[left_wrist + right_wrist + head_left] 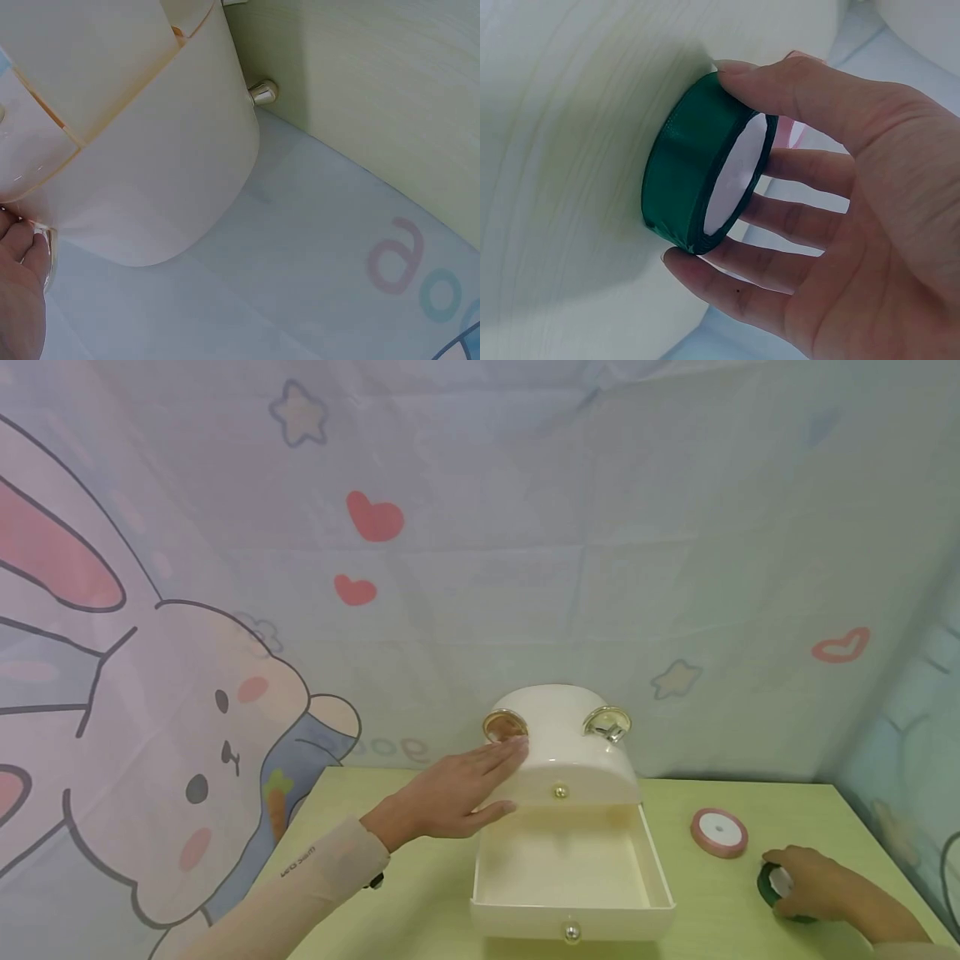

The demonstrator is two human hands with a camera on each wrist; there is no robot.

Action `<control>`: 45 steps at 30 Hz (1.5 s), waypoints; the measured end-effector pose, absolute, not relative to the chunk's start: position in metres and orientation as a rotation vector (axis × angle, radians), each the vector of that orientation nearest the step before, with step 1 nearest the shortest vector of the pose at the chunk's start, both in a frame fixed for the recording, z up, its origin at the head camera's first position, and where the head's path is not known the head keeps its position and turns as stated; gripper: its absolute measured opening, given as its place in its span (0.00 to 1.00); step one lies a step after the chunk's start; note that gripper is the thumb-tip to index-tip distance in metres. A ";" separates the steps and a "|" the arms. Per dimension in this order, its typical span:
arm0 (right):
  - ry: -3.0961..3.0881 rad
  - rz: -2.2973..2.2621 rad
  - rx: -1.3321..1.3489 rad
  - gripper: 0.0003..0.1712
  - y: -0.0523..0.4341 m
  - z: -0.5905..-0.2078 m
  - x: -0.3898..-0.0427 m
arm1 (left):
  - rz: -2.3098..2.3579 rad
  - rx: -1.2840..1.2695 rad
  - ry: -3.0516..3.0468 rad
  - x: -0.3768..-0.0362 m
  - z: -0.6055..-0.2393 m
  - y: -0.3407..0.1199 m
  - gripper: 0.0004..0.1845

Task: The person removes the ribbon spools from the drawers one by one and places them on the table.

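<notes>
A cream storage box [562, 718] with gold-rimmed ears stands on the table, its lower drawer [525, 923] pulled out with a bare floor. My left hand [459, 789] lies against the upper left of the box, fingers straight, by the left ear [501, 720]. In the left wrist view, only part of the left hand [21, 292] appears at the box's edge. To the right, my right hand [817, 885] grips a roll of green ribbon [694, 154] on the table. The right wrist view shows its thumb and fingers [799, 217] around the roll's rim.
A spool of pink ribbon [720, 832] lies between the box and my right hand. The pale green table [697, 893] ends at a cloth backdrop [480, 627] printed with a rabbit, hearts and stars. A dark cable [947, 868] hangs at the right edge.
</notes>
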State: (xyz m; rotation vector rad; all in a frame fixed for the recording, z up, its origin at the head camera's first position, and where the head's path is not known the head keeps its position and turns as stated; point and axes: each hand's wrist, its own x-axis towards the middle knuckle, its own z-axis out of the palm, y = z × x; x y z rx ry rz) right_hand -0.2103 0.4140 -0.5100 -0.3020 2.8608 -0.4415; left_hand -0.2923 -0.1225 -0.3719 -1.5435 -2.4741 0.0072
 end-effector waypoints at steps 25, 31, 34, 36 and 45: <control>3.013 -0.308 -0.318 0.46 0.410 -0.501 -0.196 | -0.018 -1.542 -2.480 -0.291 -0.375 -0.121 0.40; 3.161 -0.232 -0.334 0.37 0.390 -0.480 -0.186 | -0.021 -1.539 -2.488 -0.291 -0.373 -0.121 0.40; 3.221 -0.230 -0.341 0.32 0.376 -0.469 -0.181 | -0.017 -1.534 -2.484 -0.292 -0.372 -0.121 0.40; 3.274 -0.211 -0.354 0.29 0.367 -0.462 -0.177 | -0.007 -1.530 -2.481 -0.292 -0.373 -0.121 0.40; 3.557 -0.174 -0.623 0.25 0.332 -0.446 -0.154 | -0.013 -1.525 -2.466 -0.293 -0.376 -0.121 0.40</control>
